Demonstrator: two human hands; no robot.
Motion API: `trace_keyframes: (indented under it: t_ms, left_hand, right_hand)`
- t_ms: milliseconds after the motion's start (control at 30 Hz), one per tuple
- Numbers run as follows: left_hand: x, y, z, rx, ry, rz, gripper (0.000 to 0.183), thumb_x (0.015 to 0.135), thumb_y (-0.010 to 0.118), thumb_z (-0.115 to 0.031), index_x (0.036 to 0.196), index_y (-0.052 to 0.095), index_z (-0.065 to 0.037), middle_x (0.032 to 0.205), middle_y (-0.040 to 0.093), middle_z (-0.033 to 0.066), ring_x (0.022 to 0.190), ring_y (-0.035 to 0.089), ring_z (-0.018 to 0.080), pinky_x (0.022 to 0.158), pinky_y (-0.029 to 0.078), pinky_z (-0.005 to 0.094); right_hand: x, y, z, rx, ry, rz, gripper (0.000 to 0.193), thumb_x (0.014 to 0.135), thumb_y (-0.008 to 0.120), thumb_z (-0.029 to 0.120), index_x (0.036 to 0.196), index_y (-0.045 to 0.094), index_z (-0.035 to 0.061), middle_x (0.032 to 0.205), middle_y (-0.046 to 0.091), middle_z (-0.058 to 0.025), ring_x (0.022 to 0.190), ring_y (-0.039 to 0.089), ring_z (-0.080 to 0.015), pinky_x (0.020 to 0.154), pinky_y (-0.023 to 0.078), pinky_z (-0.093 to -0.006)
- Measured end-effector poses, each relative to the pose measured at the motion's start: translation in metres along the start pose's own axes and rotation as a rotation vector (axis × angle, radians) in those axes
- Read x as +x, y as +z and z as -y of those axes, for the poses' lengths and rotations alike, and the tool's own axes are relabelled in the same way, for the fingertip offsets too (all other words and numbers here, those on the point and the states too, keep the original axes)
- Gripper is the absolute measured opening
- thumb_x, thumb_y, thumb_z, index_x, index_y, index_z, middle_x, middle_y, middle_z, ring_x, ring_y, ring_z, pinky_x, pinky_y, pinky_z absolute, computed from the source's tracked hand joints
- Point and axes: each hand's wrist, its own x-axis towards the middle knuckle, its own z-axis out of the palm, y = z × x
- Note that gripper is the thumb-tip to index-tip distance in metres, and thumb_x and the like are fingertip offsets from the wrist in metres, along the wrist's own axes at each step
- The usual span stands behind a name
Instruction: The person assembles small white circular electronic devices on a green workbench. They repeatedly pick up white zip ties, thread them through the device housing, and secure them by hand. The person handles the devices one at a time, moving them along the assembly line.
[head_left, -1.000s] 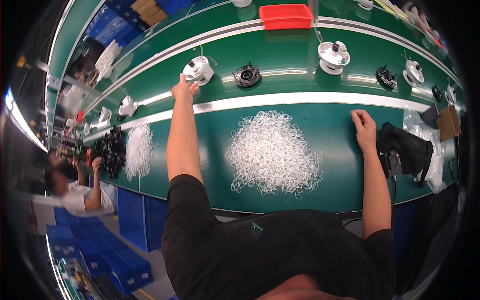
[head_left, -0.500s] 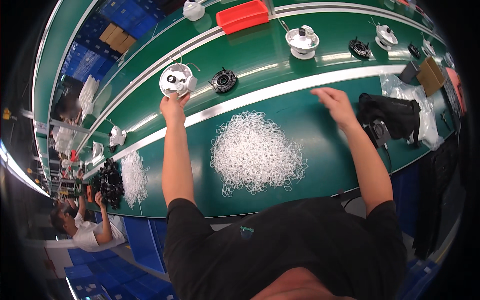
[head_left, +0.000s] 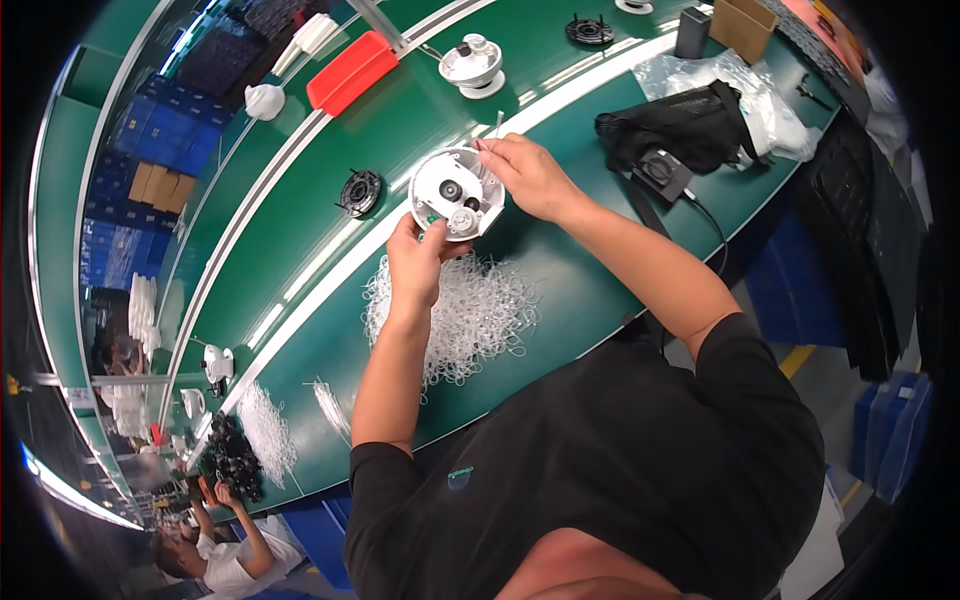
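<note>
A white dome-camera body (head_left: 433, 186) with an exposed lens is held up above the near side of the green bench. My left hand (head_left: 414, 262) grips its lower rim, thumb in front and fingers underneath. At the upper right rim my right hand (head_left: 530, 180) has its fingertips closed on a thin cable (head_left: 499, 124) that rises from the body. Below the body lies a heap of white looped ties (head_left: 470, 315), partly hidden by my left hand and forearm. A black round base (head_left: 360, 192) sits to the left on the belt.
Another white camera (head_left: 470, 68) and a red tray (head_left: 352, 74) stand farther back. At right are a black mesh bag (head_left: 680, 125), clear plastic (head_left: 780, 125), a cabled black device (head_left: 662, 173) and a cardboard box (head_left: 743, 28). A co-worker (head_left: 240, 560) handles black parts (head_left: 232, 457) at lower left.
The camera body has come off the belt toward me, carried by my left hand. My right hand has moved left to it and closed at its rim. The view has turned.
</note>
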Motion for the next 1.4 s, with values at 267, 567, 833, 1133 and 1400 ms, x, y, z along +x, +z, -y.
trace_keyframes:
  t_ms: [267, 567, 833, 1133, 1400]
  left_hand:
    - [0.004, 0.042, 0.012, 0.036, -0.151, 0.137, 0.031, 0.093, 0.056, -0.007, 0.117, 0.055, 0.011, 0.103, 0.067, 0.0157, 0.083, 0.070, 0.0215, 0.069, 0.063, 0.0292]
    - [0.005, 0.042, 0.020, -0.036, -0.112, 0.051, 0.032, 0.093, 0.056, -0.007, 0.118, 0.052, 0.014, 0.104, 0.065, 0.0175, 0.080, 0.071, 0.0226, 0.067, 0.063, 0.0284]
    - [-0.001, 0.051, 0.018, 0.119, -0.043, 0.096, 0.037, 0.092, 0.058, -0.005, 0.123, 0.049, 0.013, 0.109, 0.063, 0.0184, 0.078, 0.072, 0.0231, 0.063, 0.062, 0.0290]
    - [-0.001, 0.052, 0.015, 0.126, -0.092, 0.105, 0.038, 0.092, 0.058, -0.007, 0.122, 0.050, 0.013, 0.105, 0.064, 0.0170, 0.080, 0.072, 0.0249, 0.068, 0.063, 0.0313]
    - [-0.003, 0.056, 0.013, 0.093, -0.109, 0.104, 0.036, 0.092, 0.057, -0.006, 0.121, 0.051, 0.015, 0.107, 0.064, 0.0181, 0.079, 0.072, 0.0237, 0.065, 0.062, 0.0287]
  right_hand:
    - [0.002, -0.045, -0.013, -0.079, 0.102, 0.003, 0.025, 0.090, 0.068, 0.022, 0.105, 0.073, 0.0030, 0.101, 0.065, -0.0114, 0.085, 0.063, -0.0193, 0.077, 0.051, -0.0308]
    - [-0.024, -0.068, -0.009, -0.262, 0.310, -0.141, 0.041, 0.085, 0.074, 0.036, 0.102, 0.069, -0.0011, 0.087, 0.067, -0.0120, 0.076, 0.062, -0.0194, 0.073, 0.050, -0.0323]
    - [-0.022, -0.058, -0.021, -0.118, 0.284, 0.038, 0.031, 0.084, 0.073, 0.028, 0.095, 0.072, -0.0016, 0.084, 0.069, -0.0137, 0.073, 0.063, -0.0168, 0.069, 0.051, -0.0311]
    - [-0.020, -0.059, -0.016, -0.193, 0.162, -0.037, 0.021, 0.081, 0.075, 0.020, 0.089, 0.073, 0.0008, 0.080, 0.065, -0.0132, 0.071, 0.065, -0.0218, 0.069, 0.052, -0.0343]
    - [-0.017, -0.059, 0.000, -0.421, 0.177, -0.068, 0.020, 0.083, 0.070, 0.018, 0.084, 0.069, -0.0016, 0.086, 0.068, -0.0179, 0.075, 0.067, -0.0307, 0.071, 0.052, -0.0382]
